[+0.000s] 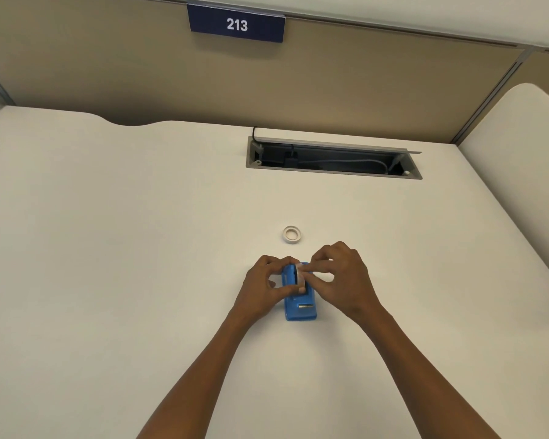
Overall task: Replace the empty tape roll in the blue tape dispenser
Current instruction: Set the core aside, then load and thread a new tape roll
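Observation:
The blue tape dispenser stands on the white desk, its metal cutter end toward me. My left hand grips the dispenser's far left side. My right hand pinches a whitish tape roll sitting in the dispenser's slot; fingers hide much of the roll. A second small white ring of tape lies flat on the desk just beyond both hands, apart from them.
An open cable tray with cords is sunk into the desk at the back. A beige partition with a blue sign reading 213 rises behind. Another desk surface adjoins on the right.

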{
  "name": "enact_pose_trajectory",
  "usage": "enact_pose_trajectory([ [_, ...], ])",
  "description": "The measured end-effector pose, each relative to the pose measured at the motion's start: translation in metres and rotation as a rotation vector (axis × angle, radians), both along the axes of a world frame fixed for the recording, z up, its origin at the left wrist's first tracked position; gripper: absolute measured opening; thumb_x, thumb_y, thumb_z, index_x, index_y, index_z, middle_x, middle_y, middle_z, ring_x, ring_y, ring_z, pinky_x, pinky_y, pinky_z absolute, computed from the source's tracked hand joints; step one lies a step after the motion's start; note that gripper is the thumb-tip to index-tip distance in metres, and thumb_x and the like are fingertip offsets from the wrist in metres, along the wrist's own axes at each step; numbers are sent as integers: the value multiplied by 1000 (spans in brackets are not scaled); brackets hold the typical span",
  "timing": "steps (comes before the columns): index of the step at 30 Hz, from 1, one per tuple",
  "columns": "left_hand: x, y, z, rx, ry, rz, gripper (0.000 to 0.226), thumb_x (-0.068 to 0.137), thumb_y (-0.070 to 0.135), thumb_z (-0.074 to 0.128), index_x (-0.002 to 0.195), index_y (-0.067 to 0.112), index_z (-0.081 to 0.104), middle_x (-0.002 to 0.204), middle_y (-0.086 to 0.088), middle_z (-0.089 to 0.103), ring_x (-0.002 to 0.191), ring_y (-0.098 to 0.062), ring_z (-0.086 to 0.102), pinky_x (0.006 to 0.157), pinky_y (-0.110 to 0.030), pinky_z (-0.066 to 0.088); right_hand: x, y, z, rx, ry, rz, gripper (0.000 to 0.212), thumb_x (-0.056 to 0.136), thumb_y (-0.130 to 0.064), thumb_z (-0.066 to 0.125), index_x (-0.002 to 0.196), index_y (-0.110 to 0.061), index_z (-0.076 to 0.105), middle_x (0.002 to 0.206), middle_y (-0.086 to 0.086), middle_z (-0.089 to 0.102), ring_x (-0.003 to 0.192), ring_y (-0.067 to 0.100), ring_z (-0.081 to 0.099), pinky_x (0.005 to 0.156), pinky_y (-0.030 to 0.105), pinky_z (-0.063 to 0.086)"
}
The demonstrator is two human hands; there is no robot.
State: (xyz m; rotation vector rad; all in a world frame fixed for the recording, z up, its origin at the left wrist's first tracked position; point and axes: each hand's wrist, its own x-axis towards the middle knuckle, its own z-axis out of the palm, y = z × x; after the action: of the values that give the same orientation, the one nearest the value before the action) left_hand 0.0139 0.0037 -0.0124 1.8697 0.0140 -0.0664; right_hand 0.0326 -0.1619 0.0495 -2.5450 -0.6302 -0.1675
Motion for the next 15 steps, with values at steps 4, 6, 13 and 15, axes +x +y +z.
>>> enact_pose_trajectory([
  [4,1,0,0,6,14,-4,46,66,38,79,95,59,50,109,4,57,96,2,54,70,-14,42,-2,6,5,-126,-94,47,9,68,-27,80,75,-24,76,75,-3,67,76,26,59,65,39,39],
  [6,1,0,0,9,13,-5,46,66,39,78,93,61,49,108,6,56,95,3,54,69,-14,42,-1,8,7,-152,-110,54,8,67,-26,81,72,-24,75,76,-4,67,76,26,58,64,38,38],
  [13,2,0,0,26,1,-2,45,63,44,78,83,72,49,103,12,55,95,6,53,69,-15,42,2,13,8,-167,-90,48,4,71,-23,77,70,-21,73,85,-1,66,77,25,57,67,36,36],
  [15,2,0,0,28,2,-1,44,61,47,77,83,73,48,101,14,55,94,10,53,69,-16,43,1,13,10,-189,-104,62,5,71,-23,76,69,-21,72,90,-1,65,79,24,57,68,36,38],
])
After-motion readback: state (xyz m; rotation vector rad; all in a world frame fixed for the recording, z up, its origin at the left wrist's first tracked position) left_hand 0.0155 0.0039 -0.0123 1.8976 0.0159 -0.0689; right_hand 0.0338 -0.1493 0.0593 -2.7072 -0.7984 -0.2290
